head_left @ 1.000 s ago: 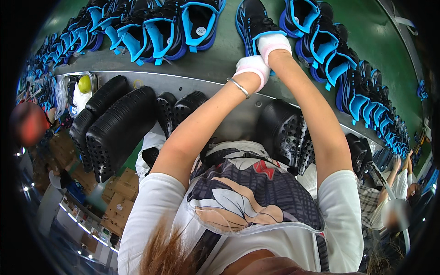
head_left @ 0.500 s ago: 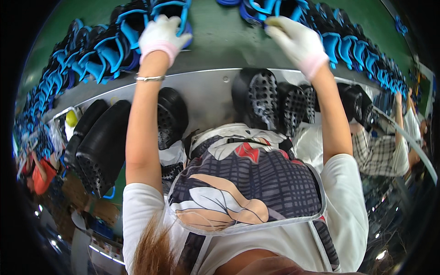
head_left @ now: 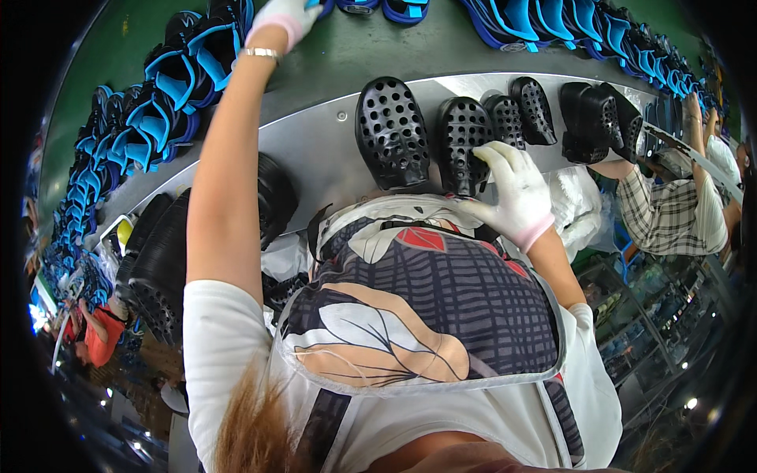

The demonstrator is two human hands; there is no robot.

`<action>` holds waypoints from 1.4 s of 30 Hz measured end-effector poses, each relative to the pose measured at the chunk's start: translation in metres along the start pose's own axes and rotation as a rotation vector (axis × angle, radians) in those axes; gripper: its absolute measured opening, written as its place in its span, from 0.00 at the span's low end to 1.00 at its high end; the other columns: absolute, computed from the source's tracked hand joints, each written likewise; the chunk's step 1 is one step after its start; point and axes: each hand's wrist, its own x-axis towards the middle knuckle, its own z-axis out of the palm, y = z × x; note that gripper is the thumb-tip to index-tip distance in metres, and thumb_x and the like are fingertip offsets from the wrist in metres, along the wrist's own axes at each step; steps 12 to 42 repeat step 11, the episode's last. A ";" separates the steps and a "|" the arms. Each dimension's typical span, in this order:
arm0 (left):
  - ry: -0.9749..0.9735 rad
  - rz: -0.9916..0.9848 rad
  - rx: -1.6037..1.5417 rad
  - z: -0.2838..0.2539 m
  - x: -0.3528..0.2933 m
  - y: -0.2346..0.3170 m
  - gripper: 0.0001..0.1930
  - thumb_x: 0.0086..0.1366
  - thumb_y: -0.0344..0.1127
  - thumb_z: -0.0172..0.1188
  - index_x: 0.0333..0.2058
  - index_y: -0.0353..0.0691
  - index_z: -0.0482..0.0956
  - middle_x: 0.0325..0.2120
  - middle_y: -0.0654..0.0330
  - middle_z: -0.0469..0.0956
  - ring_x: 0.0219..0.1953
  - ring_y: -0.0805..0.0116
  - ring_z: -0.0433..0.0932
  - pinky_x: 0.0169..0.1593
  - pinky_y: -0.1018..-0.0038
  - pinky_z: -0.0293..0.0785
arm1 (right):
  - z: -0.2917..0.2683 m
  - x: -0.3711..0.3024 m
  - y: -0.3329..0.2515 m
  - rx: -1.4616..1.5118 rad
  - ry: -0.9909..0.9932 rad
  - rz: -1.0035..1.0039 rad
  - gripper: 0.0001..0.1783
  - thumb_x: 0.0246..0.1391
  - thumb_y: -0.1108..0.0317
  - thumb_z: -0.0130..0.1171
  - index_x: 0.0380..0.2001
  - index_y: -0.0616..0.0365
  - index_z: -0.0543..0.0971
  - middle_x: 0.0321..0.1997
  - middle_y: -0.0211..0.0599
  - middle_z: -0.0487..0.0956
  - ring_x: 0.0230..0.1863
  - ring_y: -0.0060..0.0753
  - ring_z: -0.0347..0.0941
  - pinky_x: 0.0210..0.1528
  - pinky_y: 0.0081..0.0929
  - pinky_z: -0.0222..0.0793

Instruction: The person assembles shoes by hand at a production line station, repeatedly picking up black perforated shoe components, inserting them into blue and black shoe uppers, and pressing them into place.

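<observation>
My left hand [head_left: 284, 19], in a white glove with a pink cuff, reaches to the far edge of the view beside a black-and-blue shoe [head_left: 318, 8]. Its fingers are partly cut off and blurred, so its grip does not show. My right hand [head_left: 516, 189], gloved alike, is above the near side of the metal ledge, with thumb and fingers apart. Its fingertips overlap the right edge of a perforated black plastic shoe insert [head_left: 464, 142]; whether they touch cannot be told. A larger perforated insert [head_left: 393, 130] stands just left of that one.
Rows of black-and-blue shoes [head_left: 169, 75] line the green belt [head_left: 410, 47] on both sides. More black inserts [head_left: 534, 110] stand along the metal ledge [head_left: 315, 126]. Long stacks of them [head_left: 162, 276] lean at left. Clear plastic bags [head_left: 574, 201] hang at right. A person in plaid [head_left: 666, 209] works farther right.
My right hand has left the shoe at the belt and come back to the inserts. My left hand has moved farther away. The view has shifted, showing the inserts' perforated faces more fully.
</observation>
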 end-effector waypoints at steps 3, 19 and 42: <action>-0.163 -0.029 -0.098 -0.019 -0.029 0.056 0.20 0.64 0.45 0.55 0.47 0.36 0.75 0.42 0.47 0.74 0.47 0.45 0.73 0.52 0.61 0.70 | 0.010 -0.005 0.011 0.001 0.000 -0.002 0.37 0.31 0.55 0.74 0.48 0.55 0.75 0.50 0.39 0.73 0.49 0.46 0.70 0.51 0.37 0.68; -0.138 -0.218 -0.177 -0.029 -0.095 0.100 0.32 0.59 0.53 0.61 0.58 0.43 0.68 0.54 0.46 0.69 0.54 0.48 0.72 0.55 0.61 0.71 | 0.006 0.005 0.026 0.027 -0.044 -0.193 0.32 0.32 0.53 0.72 0.42 0.55 0.75 0.43 0.39 0.73 0.45 0.45 0.71 0.48 0.36 0.69; -0.138 -0.218 -0.177 -0.029 -0.095 0.100 0.32 0.59 0.53 0.61 0.58 0.43 0.68 0.54 0.46 0.69 0.54 0.48 0.72 0.55 0.61 0.71 | 0.006 0.005 0.026 0.027 -0.044 -0.193 0.32 0.32 0.53 0.72 0.42 0.55 0.75 0.43 0.39 0.73 0.45 0.45 0.71 0.48 0.36 0.69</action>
